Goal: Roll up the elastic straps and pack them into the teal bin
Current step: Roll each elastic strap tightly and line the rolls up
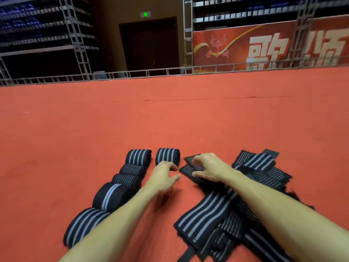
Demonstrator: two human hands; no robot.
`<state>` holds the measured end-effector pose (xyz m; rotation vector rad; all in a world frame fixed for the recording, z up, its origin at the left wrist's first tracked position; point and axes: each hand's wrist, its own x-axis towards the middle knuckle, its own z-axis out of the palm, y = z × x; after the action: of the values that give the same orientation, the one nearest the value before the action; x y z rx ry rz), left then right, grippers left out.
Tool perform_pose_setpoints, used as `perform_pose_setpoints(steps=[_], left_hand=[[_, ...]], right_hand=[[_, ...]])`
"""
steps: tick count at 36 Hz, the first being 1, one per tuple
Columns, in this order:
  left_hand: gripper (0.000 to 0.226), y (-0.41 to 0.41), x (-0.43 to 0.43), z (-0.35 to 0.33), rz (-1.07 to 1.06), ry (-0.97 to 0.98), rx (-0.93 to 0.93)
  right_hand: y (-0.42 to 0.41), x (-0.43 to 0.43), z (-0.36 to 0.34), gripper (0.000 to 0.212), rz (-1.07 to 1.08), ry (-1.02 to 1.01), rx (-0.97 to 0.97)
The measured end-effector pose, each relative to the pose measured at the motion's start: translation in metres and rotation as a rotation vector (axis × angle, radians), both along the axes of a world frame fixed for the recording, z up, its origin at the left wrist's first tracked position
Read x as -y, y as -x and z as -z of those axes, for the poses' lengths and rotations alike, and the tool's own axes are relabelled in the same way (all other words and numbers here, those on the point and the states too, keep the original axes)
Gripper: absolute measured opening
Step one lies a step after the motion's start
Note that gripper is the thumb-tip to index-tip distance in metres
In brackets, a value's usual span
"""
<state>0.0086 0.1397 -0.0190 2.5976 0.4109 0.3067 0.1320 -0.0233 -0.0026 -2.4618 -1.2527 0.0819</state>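
Note:
Several rolled black straps with grey stripes lie in a row on the red carpet, from the near left up to the far one. One more roll stands just beyond my left hand, whose fingers are loosely curled and hold nothing. A loose pile of unrolled straps lies on the right. My right hand rests on the far end of a flat strap, fingers curled onto it. No teal bin is in view.
Red carpet stretches ahead to a metal truss rail. Behind it are a dark door, scaffolding with seating on both sides and a red banner.

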Motion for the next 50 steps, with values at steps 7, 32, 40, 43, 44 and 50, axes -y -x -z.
perform_pose_setpoints(steps=[7,32,40,43,44,50], left_hand=[[0.031,0.051,0.065,0.009,0.192,0.158,-0.142],[0.039,0.078,0.089,-0.01,0.153,0.08,-0.107],[0.047,0.098,0.078,-0.027,0.236,0.569,-0.214],[0.052,0.105,0.076,-0.031,0.252,0.667,-0.251],[0.054,0.107,0.075,-0.031,0.256,0.697,-0.255],[0.06,0.118,0.068,-0.029,0.259,0.84,-0.232]], right_hand=[[0.025,0.082,-0.01,0.035,0.048,0.058,0.001],[0.056,0.112,0.008,0.037,0.118,0.079,0.03],[0.07,0.1,0.007,0.039,0.133,0.073,0.012],[0.074,0.097,0.006,0.043,0.143,0.111,-0.003],[0.075,0.096,0.006,0.045,0.146,0.124,-0.01],[0.079,0.096,0.007,0.051,0.187,0.168,-0.055]])
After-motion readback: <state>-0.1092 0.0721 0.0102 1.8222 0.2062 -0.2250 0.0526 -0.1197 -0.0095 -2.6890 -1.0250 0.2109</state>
